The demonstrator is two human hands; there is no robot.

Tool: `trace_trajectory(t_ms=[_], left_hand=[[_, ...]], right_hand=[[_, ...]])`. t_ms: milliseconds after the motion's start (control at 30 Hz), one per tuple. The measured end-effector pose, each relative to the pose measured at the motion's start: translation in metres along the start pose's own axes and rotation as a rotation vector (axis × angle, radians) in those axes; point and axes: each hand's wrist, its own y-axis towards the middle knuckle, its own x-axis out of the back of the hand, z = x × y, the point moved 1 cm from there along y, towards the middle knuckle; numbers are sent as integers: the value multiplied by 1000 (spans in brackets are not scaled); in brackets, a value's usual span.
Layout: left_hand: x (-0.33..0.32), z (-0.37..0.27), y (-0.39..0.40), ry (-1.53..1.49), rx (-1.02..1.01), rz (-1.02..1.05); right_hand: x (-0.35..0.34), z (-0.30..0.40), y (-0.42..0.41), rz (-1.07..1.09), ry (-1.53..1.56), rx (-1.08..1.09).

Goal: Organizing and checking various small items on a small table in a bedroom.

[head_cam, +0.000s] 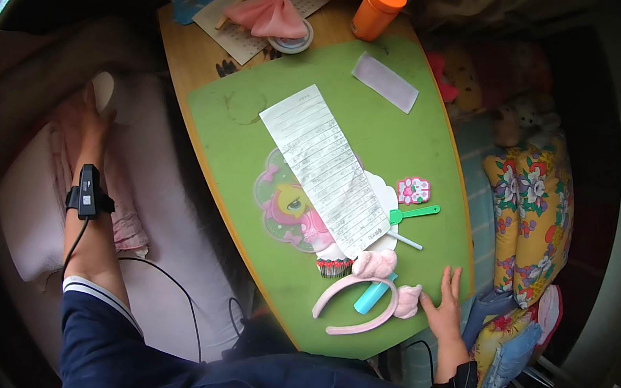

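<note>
Out to the left, away from the table, my left hand (95, 125) holds a white oval object (103, 91) above the bed; its exact kind is unclear. My right hand (444, 313) is empty, with its fingers apart, at the right edge of the green tabletop mat (239, 151). Close to its thumb lies a pink plush headband (354, 286) with a bow-like ear. A light blue cylindrical object (372, 298) lies partly under the headband band. Above them, a long sheet of lined paper with writing (326, 166) covers part of a pink cartoon-pony mat (291, 203).
A green plastic spoon (418, 214), a white stick (405, 240) and a pink-edged beaded piece (414, 191) lie right of the paper. At the far end are an orange canister (379, 12), a pink cloth bow (274, 10) and a pale strip (385, 82). Floral cushions (533, 219) sit at right.
</note>
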Motion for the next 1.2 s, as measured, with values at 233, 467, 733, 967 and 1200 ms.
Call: trace_trajectory(t_ms=[233, 467, 733, 967, 1200], left_hand=[[-13, 9, -31, -29, 77, -41], [38, -70, -32, -59, 242, 61], [109, -304, -70, -768, -579, 412], [81, -417, -102, -164, -977, 700], [80, -434, -93, -46, -1119, 482]], right_hand=[[-2, -5, -2, 11, -11, 44], [-1, -1, -2, 33, 4, -22], [5, 2, -3, 24, 10, -42], [1, 5, -3, 33, 1, -63], [-2, 4, 0, 32, 14, -54]])
